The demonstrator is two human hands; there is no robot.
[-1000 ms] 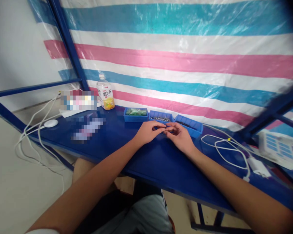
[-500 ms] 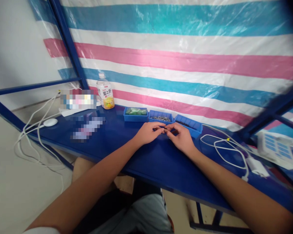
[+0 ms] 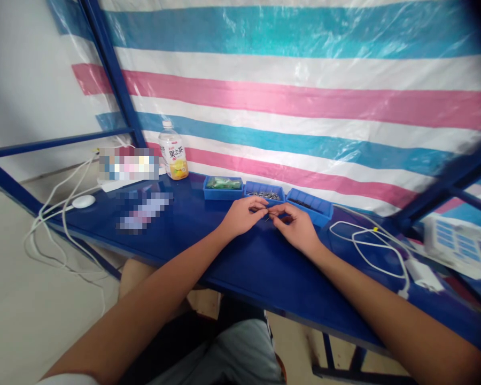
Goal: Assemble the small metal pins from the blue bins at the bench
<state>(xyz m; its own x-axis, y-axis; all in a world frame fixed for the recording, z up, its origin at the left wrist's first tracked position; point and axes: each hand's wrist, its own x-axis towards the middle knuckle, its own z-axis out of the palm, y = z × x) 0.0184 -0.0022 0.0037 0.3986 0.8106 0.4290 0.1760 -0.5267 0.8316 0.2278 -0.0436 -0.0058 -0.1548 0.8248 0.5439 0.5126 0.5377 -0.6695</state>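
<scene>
My left hand [image 3: 242,215] and my right hand [image 3: 295,225] rest on the blue table [image 3: 240,262], fingertips meeting in a pinch over a tiny part [image 3: 268,216] too small to name. Just behind them stand three small blue trays: the left tray [image 3: 223,189] holds green pieces, the middle tray [image 3: 263,191] holds small metal parts, and the right tray [image 3: 309,206] holds dark pieces.
A drink bottle [image 3: 173,151] stands at the back left. White cables [image 3: 56,208] and a white puck [image 3: 83,201] lie at the left edge. A white cable with charger [image 3: 385,251] lies to the right, near a white and blue device [image 3: 455,245]. A striped tarp [image 3: 304,96] hangs behind.
Both hands stay pinched together at the same spot; the fingers have shifted slightly around the small part.
</scene>
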